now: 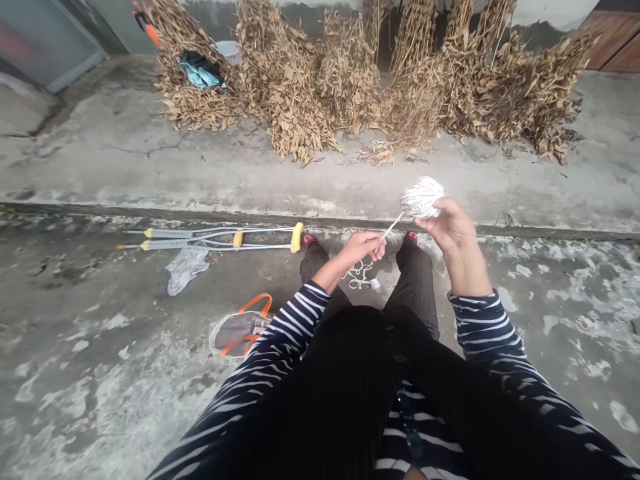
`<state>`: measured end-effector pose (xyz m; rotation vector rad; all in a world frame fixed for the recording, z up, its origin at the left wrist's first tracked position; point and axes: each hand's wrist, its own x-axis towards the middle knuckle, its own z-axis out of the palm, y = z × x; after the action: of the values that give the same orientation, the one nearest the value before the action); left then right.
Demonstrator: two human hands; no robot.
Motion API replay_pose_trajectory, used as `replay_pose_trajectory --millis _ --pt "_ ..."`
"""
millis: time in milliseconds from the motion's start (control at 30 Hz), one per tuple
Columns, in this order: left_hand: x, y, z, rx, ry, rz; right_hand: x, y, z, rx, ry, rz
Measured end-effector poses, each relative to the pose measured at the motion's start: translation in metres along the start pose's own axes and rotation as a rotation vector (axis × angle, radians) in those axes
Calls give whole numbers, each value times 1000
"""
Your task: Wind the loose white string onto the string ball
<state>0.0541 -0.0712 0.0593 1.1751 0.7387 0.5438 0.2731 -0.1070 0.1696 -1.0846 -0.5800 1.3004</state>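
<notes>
Person seated on the concrete floor [100, 373], legs out front, striped sleeves in view. Right hand [447, 227] raised, fingers curled round a ball of white cord [421, 197], gripping it from underneath w/ the ball at the fingertips. Left hand [364, 245] lower and just left of it, thumb & fingers pressed together, pinching the cord strand [393, 228] that runs taut up to the ball. Loose loops of cord [361, 273] lie on the floor btwn the legs, just below the left hand. Pair of crutches [215, 239] w/ yellow pads lie flat on the floor to the left, near the feet; crumpled clear plastic bag [186, 267] touching or just beside them. Clear bag w/ orange handles [240, 331] sits by the left elbow. Bundles of dried leafy stalks [350, 87] lean against the far wall, past a raised step. Blue cloth [201, 72] rests on the leftmost bundle.
</notes>
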Motion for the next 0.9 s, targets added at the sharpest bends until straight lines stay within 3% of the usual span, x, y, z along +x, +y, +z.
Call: replay_pose_trajectory --millis 133,267,367,433,500,567,667,767,900 --pt "-39 -13 -37 83 29 -96 4 -9 -13 -21 78 -77" --pt "-71 -13 -75 162 69 -142 -4 -37 -13 -57 110 -187" --pt "-75 -11 -91 307 66 -155 -17 -69 -2 -100 51 -337" --pt "-64 -7 -92 448 175 -103 -25 -83 8 -120 -15 -418" --pt "-46 1 -82 548 339 25 -29 -83 19 -155 -69 -440" --pt "-25 11 -60 496 416 167 -30 -65 28 -221 -84 -385" --pt "3 26 -15 175 263 274 -31 -19 35 -318 -77 -172" --pt "18 26 21 -90 127 240 -33 17 31 -263 -55 -59" --pt "7 2 32 -153 -22 104 -31 35 11 -228 -60 31"
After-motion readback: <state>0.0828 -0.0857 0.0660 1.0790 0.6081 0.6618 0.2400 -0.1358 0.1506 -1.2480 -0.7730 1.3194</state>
